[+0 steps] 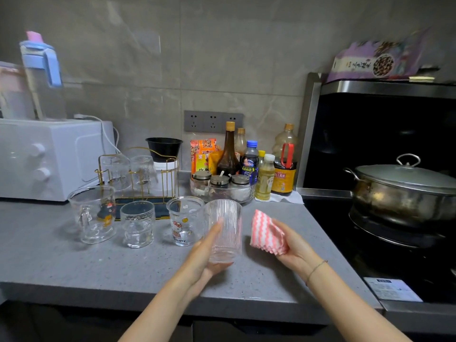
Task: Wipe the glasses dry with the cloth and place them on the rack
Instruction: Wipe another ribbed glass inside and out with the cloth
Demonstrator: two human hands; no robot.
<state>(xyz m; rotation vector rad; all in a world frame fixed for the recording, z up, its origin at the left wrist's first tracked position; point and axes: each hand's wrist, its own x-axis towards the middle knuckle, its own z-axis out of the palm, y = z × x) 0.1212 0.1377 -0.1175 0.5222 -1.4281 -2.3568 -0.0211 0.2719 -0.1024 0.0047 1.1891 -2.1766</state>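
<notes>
Ribbed glass (225, 230): gripped upright by curled left hand (206, 257). Pink-striped cloth (267, 233): at its 3 o'clock, pinched by right hand (293, 245) fingers.

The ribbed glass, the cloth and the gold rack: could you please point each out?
ribbed glass (225, 227), head view, middle of its wall
cloth (267, 232), head view, striped centre
gold rack (138, 169), head view, wire frame

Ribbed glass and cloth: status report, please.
Left hand holds ribbed glass upright. Right hand holds cloth, apart from glass. Rack beyond three standing glasses.
</notes>
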